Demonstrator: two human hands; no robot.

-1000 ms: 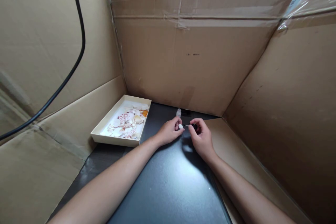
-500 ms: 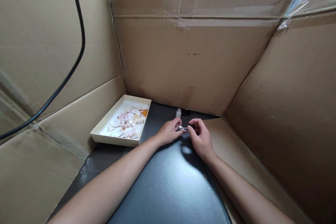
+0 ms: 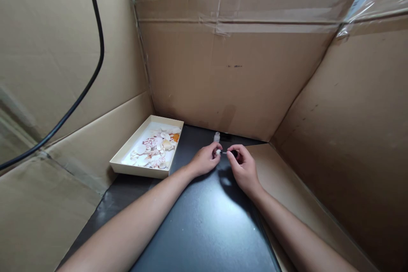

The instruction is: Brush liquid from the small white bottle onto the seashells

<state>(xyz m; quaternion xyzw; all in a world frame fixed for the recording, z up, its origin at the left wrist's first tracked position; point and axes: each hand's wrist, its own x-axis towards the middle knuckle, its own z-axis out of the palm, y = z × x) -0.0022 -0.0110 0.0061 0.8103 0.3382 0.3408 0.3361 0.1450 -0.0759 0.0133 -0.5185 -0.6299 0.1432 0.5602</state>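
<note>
White shell [image 3: 218, 152], as far as so tiny a piece can be told, sits above the dark desk [image 3: 204, 225], pinched between thumb and fingers of the left grip [image 3: 216, 153]. Facing it, the right grip [image 3: 230, 153] grasps an applicator brush by its black cap [image 3: 235, 153], the thin stem [image 3: 224, 152] aimed at the shell; whether the tip touches is too small to tell. The step in hand seems to be brushing something onto the shell, and the next move would call for a steady pinch and light, controlled strokes. Off to the left is a cream tray [image 3: 140, 172] of mixed seashells [image 3: 156, 146]. Just beyond the left fingers stands a small uncapped bottle [image 3: 217, 137], before the cardboard wall [image 3: 204, 76].
</note>
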